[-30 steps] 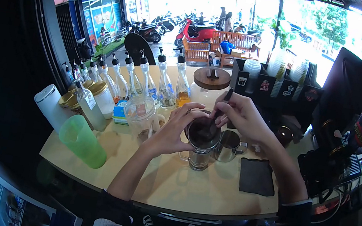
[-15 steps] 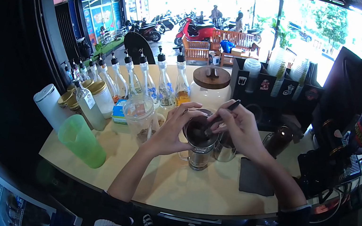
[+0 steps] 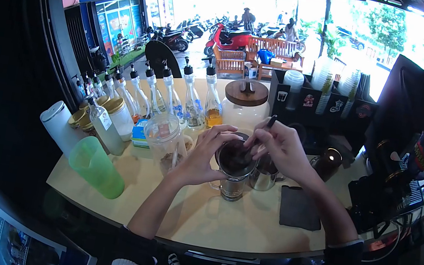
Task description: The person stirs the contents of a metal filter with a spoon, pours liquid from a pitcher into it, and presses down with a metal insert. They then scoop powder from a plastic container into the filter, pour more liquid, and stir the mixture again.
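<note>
Gripping a round, dark-lined cup (image 3: 233, 162) by its side, the left hand (image 3: 203, 155) is holding it over a clear glass mug (image 3: 231, 189); the right hand (image 3: 281, 148) is pinching a slim, dark utensil (image 3: 271, 121) dipping inside. A silvery metal pitcher (image 3: 261, 180) is standing nearby on the pale counter (image 3: 193, 213).

The utensil handle (image 3: 271, 122) is black, the cloth (image 3: 301, 208) dark grey and the countertop (image 3: 246, 228) pale tan. The pitcher (image 3: 98, 169) is light green, the jar lid (image 3: 246, 94) brown, the scooter (image 3: 229, 41) red. White and red emblems mark the black cup holder (image 3: 293, 111).
</note>
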Available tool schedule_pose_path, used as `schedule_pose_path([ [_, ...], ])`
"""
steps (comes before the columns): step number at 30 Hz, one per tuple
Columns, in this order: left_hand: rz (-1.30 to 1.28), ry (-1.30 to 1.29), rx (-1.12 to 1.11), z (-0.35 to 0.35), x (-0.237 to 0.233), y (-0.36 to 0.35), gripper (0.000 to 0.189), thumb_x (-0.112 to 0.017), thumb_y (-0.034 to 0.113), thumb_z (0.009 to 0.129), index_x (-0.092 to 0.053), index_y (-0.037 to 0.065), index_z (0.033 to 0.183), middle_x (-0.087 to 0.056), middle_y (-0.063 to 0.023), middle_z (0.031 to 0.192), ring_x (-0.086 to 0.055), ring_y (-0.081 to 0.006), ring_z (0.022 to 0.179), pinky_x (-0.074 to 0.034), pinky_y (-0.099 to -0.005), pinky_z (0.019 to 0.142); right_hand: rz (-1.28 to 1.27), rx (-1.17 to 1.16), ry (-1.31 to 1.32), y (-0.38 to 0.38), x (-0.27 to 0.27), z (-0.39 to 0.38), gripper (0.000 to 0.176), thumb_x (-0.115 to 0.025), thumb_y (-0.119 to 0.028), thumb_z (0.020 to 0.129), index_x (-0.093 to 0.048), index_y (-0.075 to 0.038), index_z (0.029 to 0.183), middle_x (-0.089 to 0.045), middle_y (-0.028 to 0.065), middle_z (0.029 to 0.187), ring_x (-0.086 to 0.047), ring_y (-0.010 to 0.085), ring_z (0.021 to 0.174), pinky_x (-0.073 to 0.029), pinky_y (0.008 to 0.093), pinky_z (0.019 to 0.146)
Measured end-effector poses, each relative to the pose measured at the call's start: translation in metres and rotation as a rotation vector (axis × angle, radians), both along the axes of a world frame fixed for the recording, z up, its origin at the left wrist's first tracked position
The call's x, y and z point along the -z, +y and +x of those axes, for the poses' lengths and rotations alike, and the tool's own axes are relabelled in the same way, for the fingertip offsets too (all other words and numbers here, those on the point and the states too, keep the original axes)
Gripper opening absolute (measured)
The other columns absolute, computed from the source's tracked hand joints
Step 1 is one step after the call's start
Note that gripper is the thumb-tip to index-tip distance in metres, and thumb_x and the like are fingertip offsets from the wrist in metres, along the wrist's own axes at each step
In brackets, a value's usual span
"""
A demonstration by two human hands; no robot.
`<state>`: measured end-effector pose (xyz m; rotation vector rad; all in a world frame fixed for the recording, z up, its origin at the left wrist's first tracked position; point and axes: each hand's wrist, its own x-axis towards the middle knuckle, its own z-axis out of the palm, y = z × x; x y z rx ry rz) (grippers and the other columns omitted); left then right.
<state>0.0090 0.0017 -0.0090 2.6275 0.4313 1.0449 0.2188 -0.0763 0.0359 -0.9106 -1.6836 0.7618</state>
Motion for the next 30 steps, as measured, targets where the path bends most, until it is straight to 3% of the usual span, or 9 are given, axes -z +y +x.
schedule_pose_path([
  [2,-0.037,-0.013,0.019,0.001,0.002,0.002,0.083,-0.084,0.021,0.056,-0.044,0.016,0.129,-0.040,-0.0082,0.134,-0.038,-0.0293,0.129,-0.029,-0.0429,0.107,-0.019,-0.099,-0.030,-0.002,0.000,-0.002,0.022,-0.046,-0.014,0.099,-0.057,0.004,0.098,-0.066,0.0064,0.081,-0.063,0.0072,0.068,-0.055,0.0238,0.062],
  [7,-0.098,-0.102,0.066,0.000,0.007,0.003,0.082,-0.085,0.022,0.057,-0.045,0.015,0.128,-0.041,-0.0085,0.134,-0.039,-0.0293,0.128,-0.031,-0.0425,0.106,0.027,-0.007,0.053,-0.002,-0.006,0.001,0.023,-0.046,-0.016,0.099,-0.057,0.004,0.094,-0.065,0.0061,0.080,-0.062,0.0069,0.065,-0.054,0.0236,0.061],
  [11,-0.095,-0.142,0.054,0.001,0.015,0.002,0.080,-0.085,0.023,0.056,-0.046,0.014,0.125,-0.042,-0.0088,0.132,-0.041,-0.0298,0.127,-0.029,-0.0427,0.106,0.028,-0.014,-0.035,-0.009,0.003,-0.008,0.023,-0.046,-0.016,0.099,-0.056,0.004,0.093,-0.065,0.0063,0.080,-0.062,0.0076,0.067,-0.054,0.0240,0.062],
  [15,-0.096,-0.259,0.039,0.007,0.028,-0.001,0.081,-0.087,0.020,0.053,-0.047,0.011,0.123,-0.046,-0.0098,0.128,-0.046,-0.0283,0.122,-0.035,-0.0397,0.103,0.132,0.035,-0.035,-0.010,0.013,-0.020,0.018,-0.045,-0.012,0.099,-0.053,0.003,0.095,-0.064,0.0073,0.081,-0.064,0.0088,0.068,-0.055,0.0248,0.063],
  [17,-0.094,-0.300,0.028,0.009,0.030,-0.003,0.081,-0.087,0.019,0.052,-0.047,0.010,0.122,-0.047,-0.0100,0.126,-0.047,-0.0275,0.120,-0.038,-0.0383,0.101,0.165,0.074,0.049,-0.008,0.013,-0.019,0.016,-0.040,-0.011,0.100,-0.049,0.002,0.099,-0.064,0.0086,0.089,-0.065,0.0104,0.076,-0.055,0.0223,0.067],
  [19,-0.130,-0.344,0.010,0.010,0.032,-0.004,0.079,-0.088,0.018,0.052,-0.049,0.009,0.121,-0.049,-0.0093,0.121,-0.050,-0.0262,0.117,-0.040,-0.0361,0.097,0.148,0.083,0.056,-0.010,0.014,-0.021,0.016,-0.042,-0.011,0.100,-0.051,0.003,0.096,-0.064,0.0087,0.086,-0.066,0.0109,0.074,-0.055,0.0234,0.066],
  [30,-0.061,-0.326,-0.081,0.009,0.035,-0.007,0.080,-0.090,0.023,0.052,-0.048,0.008,0.118,-0.053,-0.0074,0.113,-0.054,-0.0220,0.106,-0.043,-0.0342,0.092,0.163,0.144,0.075,-0.017,0.014,-0.025,0.016,-0.043,-0.010,0.099,-0.051,0.003,0.094,-0.064,0.0088,0.082,-0.066,0.0111,0.073,-0.056,0.0248,0.067],
])
